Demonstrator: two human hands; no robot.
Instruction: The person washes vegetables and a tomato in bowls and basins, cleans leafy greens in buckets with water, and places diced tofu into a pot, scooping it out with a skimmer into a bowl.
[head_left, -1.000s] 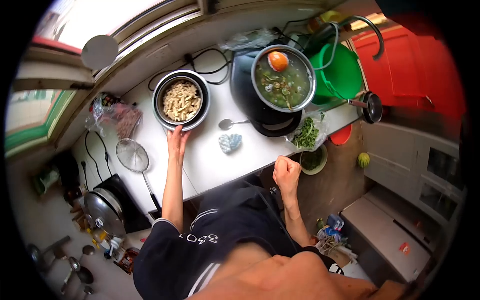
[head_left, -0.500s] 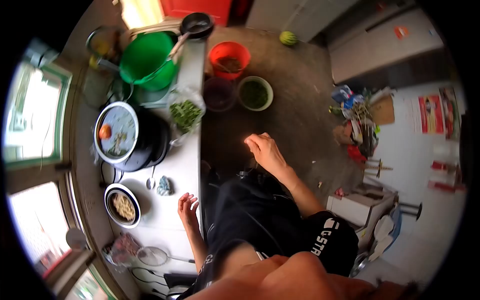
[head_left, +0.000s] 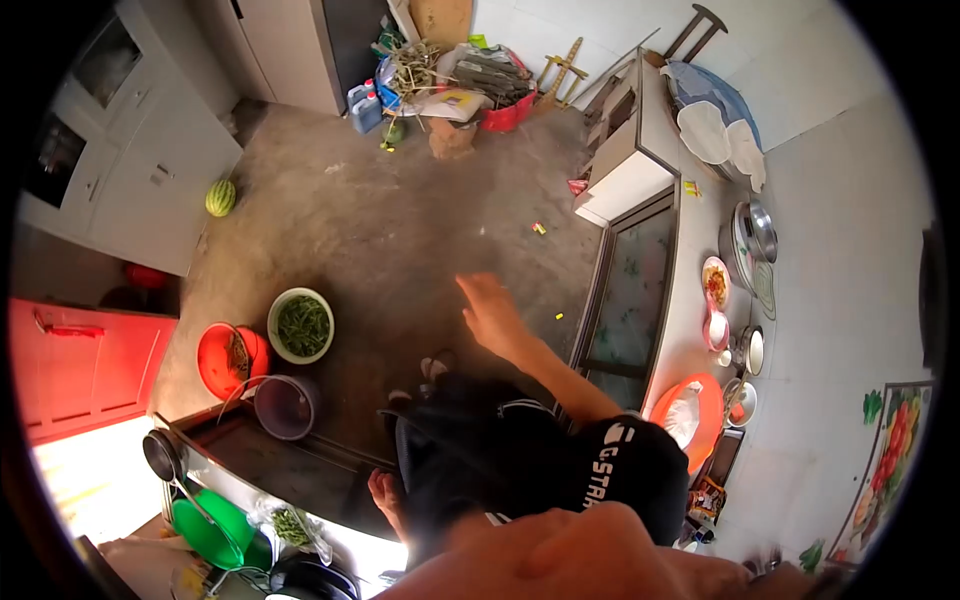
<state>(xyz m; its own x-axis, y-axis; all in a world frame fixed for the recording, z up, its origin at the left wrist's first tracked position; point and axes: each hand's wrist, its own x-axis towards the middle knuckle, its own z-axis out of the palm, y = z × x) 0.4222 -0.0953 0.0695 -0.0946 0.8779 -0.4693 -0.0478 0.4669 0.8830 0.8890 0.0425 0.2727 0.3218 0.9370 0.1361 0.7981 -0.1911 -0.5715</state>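
Note:
My right hand [head_left: 492, 315] hangs in the air over the concrete floor, slightly blurred, with its fingers loosely stretched and nothing visible in it. Beside the front edge of the counter, my left hand [head_left: 384, 494] is low at my side, its fingers apart and slightly curled around nothing. Left of it on the floor stands a dark translucent bucket [head_left: 286, 408] with a handle. Close to that bucket are a pale basin holding green leafy vegetables [head_left: 302, 327] and an orange-red bucket [head_left: 212, 362] with brownish scraps inside.
A green tub [head_left: 205, 530] and a bag of greens [head_left: 291, 526] are on the counter at lower left. Along the right runs another counter with a glass-fronted cabinet [head_left: 628, 290] and an orange basin [head_left: 708, 420]. A watermelon [head_left: 220, 198] lies by the white cabinets.
The view has swung right, away from the counter with the pot, so the floor and the right-hand counter show more. My right hand's fingers have loosened from their curl.

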